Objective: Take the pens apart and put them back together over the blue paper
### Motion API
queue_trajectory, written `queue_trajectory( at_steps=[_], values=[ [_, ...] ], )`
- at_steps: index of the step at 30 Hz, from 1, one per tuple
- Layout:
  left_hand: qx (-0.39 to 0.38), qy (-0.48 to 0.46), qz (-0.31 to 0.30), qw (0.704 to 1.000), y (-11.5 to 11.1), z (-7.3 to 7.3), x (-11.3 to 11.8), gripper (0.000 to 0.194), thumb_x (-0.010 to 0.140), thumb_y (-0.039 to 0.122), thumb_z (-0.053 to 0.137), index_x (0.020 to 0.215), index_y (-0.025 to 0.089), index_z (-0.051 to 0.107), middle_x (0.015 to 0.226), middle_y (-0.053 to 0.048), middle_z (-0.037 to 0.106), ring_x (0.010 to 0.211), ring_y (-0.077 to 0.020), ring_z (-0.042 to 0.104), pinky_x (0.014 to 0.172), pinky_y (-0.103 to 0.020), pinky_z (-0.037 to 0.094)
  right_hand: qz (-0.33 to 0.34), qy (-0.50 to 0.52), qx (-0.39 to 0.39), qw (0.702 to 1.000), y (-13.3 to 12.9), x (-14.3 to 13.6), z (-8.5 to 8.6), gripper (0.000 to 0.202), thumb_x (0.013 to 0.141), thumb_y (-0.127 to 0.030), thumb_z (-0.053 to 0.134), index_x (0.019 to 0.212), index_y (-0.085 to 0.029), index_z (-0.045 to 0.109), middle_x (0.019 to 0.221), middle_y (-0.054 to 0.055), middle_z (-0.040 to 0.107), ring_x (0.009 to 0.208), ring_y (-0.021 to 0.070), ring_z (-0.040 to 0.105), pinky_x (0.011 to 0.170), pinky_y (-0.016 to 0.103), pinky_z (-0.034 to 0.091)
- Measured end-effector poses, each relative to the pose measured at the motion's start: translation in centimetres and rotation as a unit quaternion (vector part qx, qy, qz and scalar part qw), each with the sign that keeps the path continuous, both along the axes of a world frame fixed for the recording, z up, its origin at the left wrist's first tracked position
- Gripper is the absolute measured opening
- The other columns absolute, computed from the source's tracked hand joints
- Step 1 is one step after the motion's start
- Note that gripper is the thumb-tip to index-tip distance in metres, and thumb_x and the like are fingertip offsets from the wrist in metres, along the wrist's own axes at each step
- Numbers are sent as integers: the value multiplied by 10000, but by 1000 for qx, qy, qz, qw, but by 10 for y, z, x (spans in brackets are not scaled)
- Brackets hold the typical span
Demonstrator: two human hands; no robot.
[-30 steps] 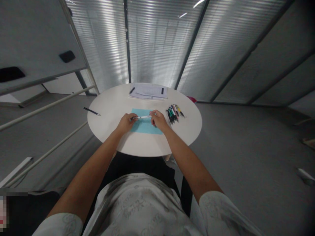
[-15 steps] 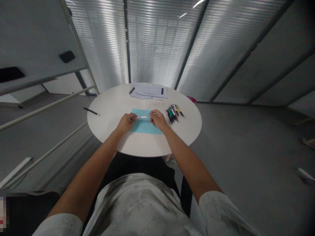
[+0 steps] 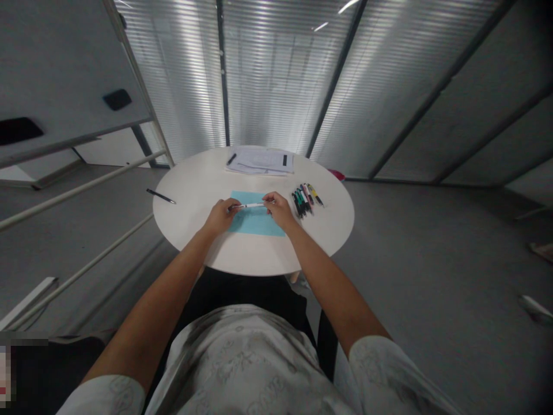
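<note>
An office, or a meeting room in one.
Slatted blinds [image 3: 276, 75] hang between dark frames [image 3: 224, 86] beyond the round white bench [image 3: 250, 253]; papers [image 3: 261, 160] lie along its far edge, pens [image 3: 304, 200] near its right edge, a black pen [image 3: 161, 196] over its left.

We pinch a white pen [image 3: 253, 205] by its ends, left hand [image 3: 221, 217] and right hand [image 3: 279, 211] above a blue sheet [image 3: 257, 225]. Beside our right hand, assorted pens [image 3: 306, 199] lie on the round white table [image 3: 250, 256].
</note>
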State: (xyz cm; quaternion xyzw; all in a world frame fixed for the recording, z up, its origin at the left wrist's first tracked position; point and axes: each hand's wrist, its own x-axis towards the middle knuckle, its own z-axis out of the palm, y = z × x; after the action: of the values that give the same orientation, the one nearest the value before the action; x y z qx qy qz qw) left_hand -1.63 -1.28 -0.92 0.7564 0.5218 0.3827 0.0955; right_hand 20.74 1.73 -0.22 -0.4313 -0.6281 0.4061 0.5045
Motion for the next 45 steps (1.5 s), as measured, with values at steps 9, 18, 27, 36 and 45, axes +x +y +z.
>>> queue_trajectory(
  at_steps=[9, 18, 27, 36, 45],
  values=[
    [4, -2, -1, 1000, -1, 0, 1, 283, 878, 385, 521, 1003, 202, 696, 899, -76, 718, 846, -207, 609, 822, -337, 497, 3, -13, -10, 1000, -5, -3, 5, 261, 831, -475, 549, 807, -216, 557, 519, -58, 515, 404, 87, 418, 411, 210, 316],
    [19, -4, -4, 1000, 0, -2, 0, 225, 864, 333, 566, 985, 202, 701, 848, -58, 704, 810, -189, 604, 775, -310, 489, 47, 18, -37, 998, -8, -1, 10, 183, 757, -339, 565, 872, -197, 565, 500, -69, 554, 379, 78, 436, 392, 190, 307],
    [25, -15, -2, 1000, 1, -3, 0, 242, 868, 341, 554, 1003, 199, 697, 885, -64, 709, 813, -186, 614, 770, -306, 502, 41, -4, -24, 999, -7, -2, 5, 367, 845, -567, 508, 839, -202, 549, 445, -63, 529, 339, 80, 419, 364, 191, 289],
    [19, -17, -6, 1000, 0, -1, 0, 245, 867, 353, 555, 996, 197, 694, 876, -68, 708, 818, -190, 609, 787, -318, 502, 33, 43, -20, 998, -3, -1, 5, 206, 739, -370, 609, 848, -197, 579, 535, -70, 555, 387, 66, 438, 380, 183, 294],
    [23, -18, -16, 999, 0, -1, 0, 244, 876, 358, 533, 986, 207, 689, 899, -64, 712, 841, -198, 608, 804, -328, 495, 38, 1, -23, 999, -5, -1, 3, 379, 839, -579, 509, 886, -205, 554, 418, -77, 507, 309, 87, 407, 335, 195, 263]
  ],
)
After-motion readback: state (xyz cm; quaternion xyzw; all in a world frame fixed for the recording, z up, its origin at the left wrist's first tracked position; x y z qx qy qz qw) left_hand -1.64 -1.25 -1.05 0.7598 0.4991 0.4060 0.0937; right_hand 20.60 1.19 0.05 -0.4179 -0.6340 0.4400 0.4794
